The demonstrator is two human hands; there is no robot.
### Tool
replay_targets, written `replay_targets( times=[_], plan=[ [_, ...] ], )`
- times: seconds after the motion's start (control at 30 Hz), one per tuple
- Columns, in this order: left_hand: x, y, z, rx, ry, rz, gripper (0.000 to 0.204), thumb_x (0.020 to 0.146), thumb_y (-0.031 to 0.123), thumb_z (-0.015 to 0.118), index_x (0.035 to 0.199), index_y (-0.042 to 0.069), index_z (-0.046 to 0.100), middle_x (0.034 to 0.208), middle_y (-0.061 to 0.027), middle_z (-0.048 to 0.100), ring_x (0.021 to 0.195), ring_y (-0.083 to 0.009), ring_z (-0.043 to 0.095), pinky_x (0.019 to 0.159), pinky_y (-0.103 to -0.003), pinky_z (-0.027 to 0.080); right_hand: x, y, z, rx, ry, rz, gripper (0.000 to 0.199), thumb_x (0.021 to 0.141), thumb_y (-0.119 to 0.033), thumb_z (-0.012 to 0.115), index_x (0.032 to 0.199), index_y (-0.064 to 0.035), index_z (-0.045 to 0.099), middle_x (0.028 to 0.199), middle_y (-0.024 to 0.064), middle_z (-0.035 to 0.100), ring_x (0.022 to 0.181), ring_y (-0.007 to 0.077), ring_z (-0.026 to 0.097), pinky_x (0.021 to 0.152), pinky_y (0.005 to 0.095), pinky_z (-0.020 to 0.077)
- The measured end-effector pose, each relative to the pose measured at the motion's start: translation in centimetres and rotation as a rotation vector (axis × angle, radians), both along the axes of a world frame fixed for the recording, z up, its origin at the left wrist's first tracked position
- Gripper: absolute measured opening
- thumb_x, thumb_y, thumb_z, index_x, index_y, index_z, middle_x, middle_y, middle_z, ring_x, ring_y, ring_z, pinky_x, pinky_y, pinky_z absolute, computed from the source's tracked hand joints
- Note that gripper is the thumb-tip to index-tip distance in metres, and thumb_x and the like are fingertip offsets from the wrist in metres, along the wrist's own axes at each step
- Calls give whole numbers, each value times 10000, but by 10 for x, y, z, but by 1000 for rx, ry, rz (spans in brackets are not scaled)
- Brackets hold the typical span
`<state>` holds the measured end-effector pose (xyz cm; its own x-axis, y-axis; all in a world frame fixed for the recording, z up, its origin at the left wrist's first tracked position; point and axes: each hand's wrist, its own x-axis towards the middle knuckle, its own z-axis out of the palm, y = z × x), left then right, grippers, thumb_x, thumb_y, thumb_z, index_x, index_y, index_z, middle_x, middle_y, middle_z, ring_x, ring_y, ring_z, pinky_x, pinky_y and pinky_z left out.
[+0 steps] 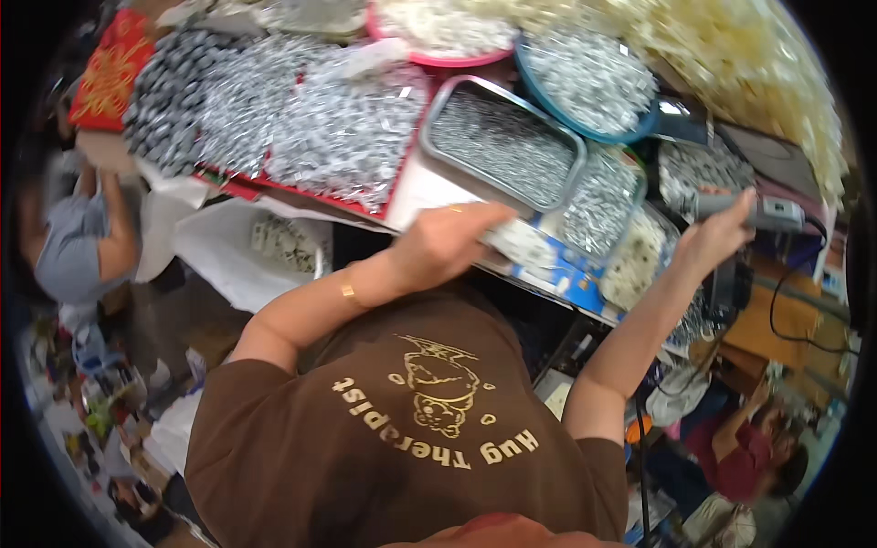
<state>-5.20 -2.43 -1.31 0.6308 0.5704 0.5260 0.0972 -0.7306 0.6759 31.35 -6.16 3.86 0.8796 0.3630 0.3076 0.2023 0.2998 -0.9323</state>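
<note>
Steel-grey heaps of small metal parts cover the worktable from ten to two o'clock, some loose on red sheets, some in containers. Pale cream pieces pile up at one to two o'clock. A grey metal tray full of thin silvery pieces sits just above centre, tilted toward one o'clock, with a round blue basin of similar parts beside it at one o'clock and a pink basin at twelve. A clear box of shiny bits lies just right of the tray.

The left hand lies palm down at centre, fingers stretched flat onto a white-and-blue sheet at the table edge below the tray, gripping nothing; a gold bangle circles the wrist. The right hand, at three o'clock, is closed around the grip of a grey power tool, whose black cord drops away toward four o'clock.
</note>
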Motion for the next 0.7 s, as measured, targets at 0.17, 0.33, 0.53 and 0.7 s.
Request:
replay_targets(
  times=[0.17,0.33,0.53,0.7],
  plan=[
    [-86,43,59,-507,334,14,509,833,-135,511,1302,31,620,1217,-143,694,1030,-252,697,869,-312,528,133,-7,-35,-7,132,-349,712,999,-339,651,1380,97,236,1282,196,546,1077,270,623,915,428,567],
    [-227,82,61,-623,817,246,477,800,-152,551,1257,-29,614,1194,-158,700,1134,-264,660,990,-339,478,149,-32,-23,46,618,265,551,1041,-282,548,1416,85,380,1450,307,353,1377,397,371,1192,526,326],
    [-242,106,53,-698,819,464,328,858,-45,648,1185,-31,654,1089,-98,730,1029,-178,673,896,-318,518,86,-68,-3,-512,80,35,549,946,-168,694,1407,33,473,1233,164,622,1021,229,668,860,337,576],
    [-130,123,43,-65,453,573,295,914,143,722,1174,10,681,1087,-124,732,977,-213,683,871,-335,514,44,-103,-1,-1381,-263,-107,199,885,-128,712,1076,-84,754,767,67,721,700,146,707,584,314,546]
  ],
)
